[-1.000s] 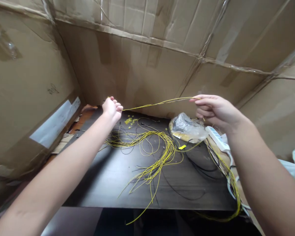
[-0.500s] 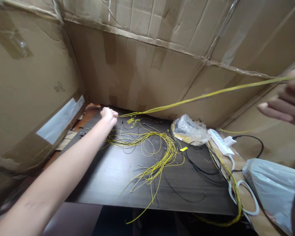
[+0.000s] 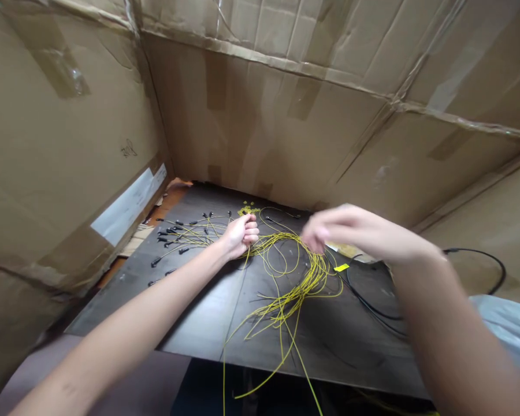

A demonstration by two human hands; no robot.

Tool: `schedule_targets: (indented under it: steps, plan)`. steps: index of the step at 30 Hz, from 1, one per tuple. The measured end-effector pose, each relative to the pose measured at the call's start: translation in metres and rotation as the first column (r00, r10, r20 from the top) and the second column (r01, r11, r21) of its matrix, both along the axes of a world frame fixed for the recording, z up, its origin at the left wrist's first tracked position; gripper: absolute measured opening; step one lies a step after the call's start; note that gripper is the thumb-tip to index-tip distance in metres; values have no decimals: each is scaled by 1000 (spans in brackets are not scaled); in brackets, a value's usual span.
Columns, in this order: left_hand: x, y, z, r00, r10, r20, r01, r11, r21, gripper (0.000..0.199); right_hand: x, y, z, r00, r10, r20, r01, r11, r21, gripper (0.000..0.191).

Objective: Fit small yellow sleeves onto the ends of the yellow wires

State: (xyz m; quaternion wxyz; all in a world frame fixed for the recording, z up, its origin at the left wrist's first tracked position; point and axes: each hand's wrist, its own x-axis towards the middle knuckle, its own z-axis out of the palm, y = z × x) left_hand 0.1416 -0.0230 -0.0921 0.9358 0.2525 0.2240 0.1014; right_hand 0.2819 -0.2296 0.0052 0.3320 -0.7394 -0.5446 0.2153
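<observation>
My left hand (image 3: pixel 241 236) is closed in a fist over the left part of a bundle of yellow wires (image 3: pixel 305 271), with wires at its underside. What sits inside the fist is mostly hidden, but yellow wires appear to run through it. To its left, black connector ends (image 3: pixel 169 231) fan out on the dark table (image 3: pixel 190 300). My right hand (image 3: pixel 333 228) hovers at the right bend of the bundle, fingers bent downward and smeared by motion. Whether it holds a wire cannot be seen. Several wire ends hang over the table's front edge.
Small yellow pieces (image 3: pixel 247 208) lie behind my left hand. A yellow tag (image 3: pixel 341 267) and black cables (image 3: pixel 372 309) are at the right, by a pale plastic bag (image 3: pixel 507 318). Cardboard walls (image 3: pixel 260 127) enclose the back and sides.
My right hand has come in from the far right, and the stretched yellow wires are no longer taut between my hands. My left hand has moved right and nearer; more wire hangs at the front edge.
</observation>
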Motion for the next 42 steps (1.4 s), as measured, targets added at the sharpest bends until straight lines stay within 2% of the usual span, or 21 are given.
schedule_targets:
  steps: [1, 2, 4, 5, 9, 12, 15, 18, 21, 24, 26, 28, 29, 30, 32, 33, 36, 37, 39, 42]
  plan:
    - [-1, -3, -2, 1000, -5, 9, 4, 1000, 29, 22, 9, 14, -10, 989, -102, 106, 110, 991, -79, 27]
    - [-2, -6, -4, 1000, -9, 15, 8, 998, 58, 23, 20, 28, -21, 948, -212, 238, 250, 957, -145, 28]
    - [-3, -11, -7, 1000, -16, 19, 14, 994, 106, 23, 42, 54, -45, 804, -365, 470, 497, 845, -195, 32]
    - [-5, -13, -8, 1000, -21, 21, 18, 991, 129, 24, 52, 63, -58, 757, -391, 523, 555, 808, -200, 35]
    - [-7, -18, -10, 999, -47, 14, 42, 962, 270, 28, 68, 77, -94, 691, -369, 622, 609, 761, -225, 37]
    - [-7, -18, -11, 999, -54, -5, 52, 944, 325, 28, 62, 74, -104, 659, -327, 678, 614, 754, -234, 31]
    - [-6, -16, -12, 999, -35, -18, 39, 940, 338, 27, 57, 69, -98, 636, -289, 716, 596, 774, -217, 30]
    - [-5, -15, -13, 1000, -7, -25, 15, 935, 353, 26, 63, 63, -77, 597, -295, 746, 592, 789, -161, 30]
    - [-3, -14, -14, 999, 23, -30, -10, 932, 363, 24, 75, 57, -40, 555, -366, 747, 569, 822, -19, 26]
    - [-2, -12, -14, 998, 67, -20, -55, 925, 375, 22, 77, 49, 8, 540, -495, 681, 500, 839, 213, 22]
    - [-1, -9, -13, 993, 120, 3, -112, 916, 384, 21, 64, 43, 39, 537, -574, 619, 438, 816, 377, 23]
    - [0, -6, -13, 981, 193, 26, -188, 899, 395, 23, 40, 39, 61, 554, -612, 564, 396, 790, 468, 25]
    - [1, -5, -13, 973, 230, 35, -224, 888, 402, 25, 26, 37, 67, 585, -585, 561, 365, 808, 462, 27]
    - [1, -4, -13, 964, 262, 43, -256, 877, 407, 26, 11, 37, 70, 639, -510, 575, 323, 857, 401, 28]
    - [1, -3, -13, 947, 314, 61, -308, 840, 447, 30, -16, 40, 67, 751, -282, 596, 204, 959, 197, 29]
    - [2, -4, -14, 939, 335, 76, -328, 809, 488, 31, -27, 43, 62, 798, -157, 583, 134, 988, 82, 29]
    - [2, -11, -16, 926, 349, 142, -360, 707, 609, 33, -51, 63, 38, 877, 112, 467, -54, 989, -136, 30]
    - [2, -14, -17, 931, 331, 156, -354, 705, 614, 33, -55, 71, 29, 886, 155, 437, -94, 983, -159, 29]
    - [2, -20, -18, 950, 268, 160, -311, 777, 548, 32, -58, 85, 11, 890, 189, 414, -133, 978, -161, 26]
    - [-1, -26, -17, 974, 185, 129, -221, 898, 380, 25, -55, 98, -11, 898, 130, 421, -108, 991, -75, 24]
